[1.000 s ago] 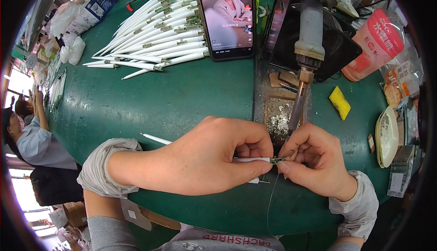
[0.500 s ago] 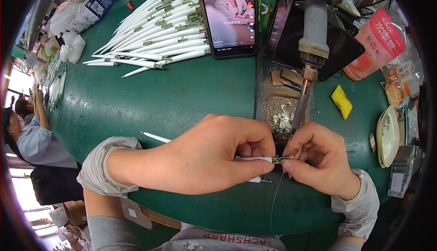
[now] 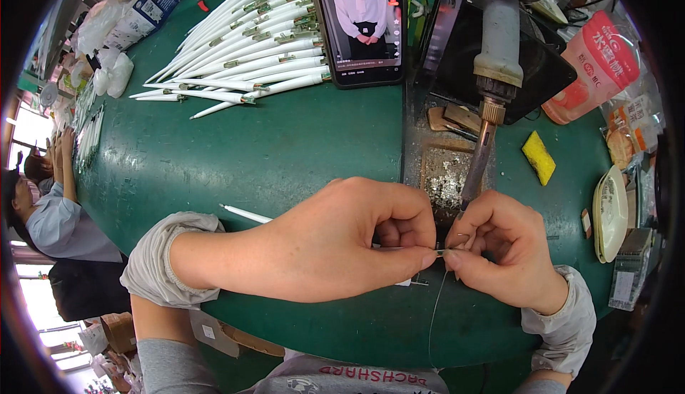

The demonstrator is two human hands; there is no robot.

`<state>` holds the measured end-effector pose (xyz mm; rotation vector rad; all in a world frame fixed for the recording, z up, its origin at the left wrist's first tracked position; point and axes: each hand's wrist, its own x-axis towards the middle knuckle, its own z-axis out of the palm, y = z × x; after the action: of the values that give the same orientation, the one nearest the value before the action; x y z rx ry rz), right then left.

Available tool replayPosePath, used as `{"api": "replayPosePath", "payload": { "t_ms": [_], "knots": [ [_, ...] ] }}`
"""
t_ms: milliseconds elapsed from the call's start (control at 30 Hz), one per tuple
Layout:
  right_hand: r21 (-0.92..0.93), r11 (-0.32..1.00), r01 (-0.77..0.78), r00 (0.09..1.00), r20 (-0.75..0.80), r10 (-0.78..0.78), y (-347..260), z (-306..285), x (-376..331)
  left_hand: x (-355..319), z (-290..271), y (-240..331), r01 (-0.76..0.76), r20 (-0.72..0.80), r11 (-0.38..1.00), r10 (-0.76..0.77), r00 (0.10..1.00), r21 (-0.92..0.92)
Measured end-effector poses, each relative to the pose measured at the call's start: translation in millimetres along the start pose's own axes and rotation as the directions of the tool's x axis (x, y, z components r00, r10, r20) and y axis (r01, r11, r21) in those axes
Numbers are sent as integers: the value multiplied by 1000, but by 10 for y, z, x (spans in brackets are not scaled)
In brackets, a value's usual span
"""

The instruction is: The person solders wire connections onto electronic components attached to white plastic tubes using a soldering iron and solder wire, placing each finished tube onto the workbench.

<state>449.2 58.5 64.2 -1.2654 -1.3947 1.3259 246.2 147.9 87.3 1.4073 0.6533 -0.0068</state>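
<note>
My left hand [image 3: 342, 240] is closed in a pinch on a white pen-like tube, now almost wholly hidden by the fingers. Its tip end meets the fingertips of my right hand [image 3: 503, 251], which pinches a thin silvery wire [image 3: 432, 319] that hangs down toward the table edge. Just above the right fingers is the dark tip of a soldering iron [image 3: 497, 48], fixed pointing downward. Under my left wrist lies another white tube [image 3: 246, 213]; its far end shows below the left thumb.
Many white tubes with small green circuit boards [image 3: 250, 44] are piled at the back left, beside a phone [image 3: 367, 80]. Around the iron are a solder-spattered tray [image 3: 446, 180], a yellow sponge [image 3: 538, 158], a pink cup [image 3: 596, 66] and a pale dish [image 3: 610, 215]. A person [image 3: 64, 215] sits at far left.
My left hand has moved slightly right and the small green board at the tube's end is now covered by its thumb. The right hand keeps its pinch. The phone picture has changed.
</note>
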Motion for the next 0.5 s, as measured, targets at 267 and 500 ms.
{"api": "replayPosePath", "payload": {
  "t_ms": [267, 500],
  "knots": [
    [27, 999, -35, 999, -8, 35, -22, 15, -2, 3, 24, -4, -18, -27, 1000, 18, 999, -4],
    [56, 996, -75, 997, 21, 74, -53, -2, -5, 36, -15, -11, 8, 26, 1000, -8, 1000, -28]
  ]
}}
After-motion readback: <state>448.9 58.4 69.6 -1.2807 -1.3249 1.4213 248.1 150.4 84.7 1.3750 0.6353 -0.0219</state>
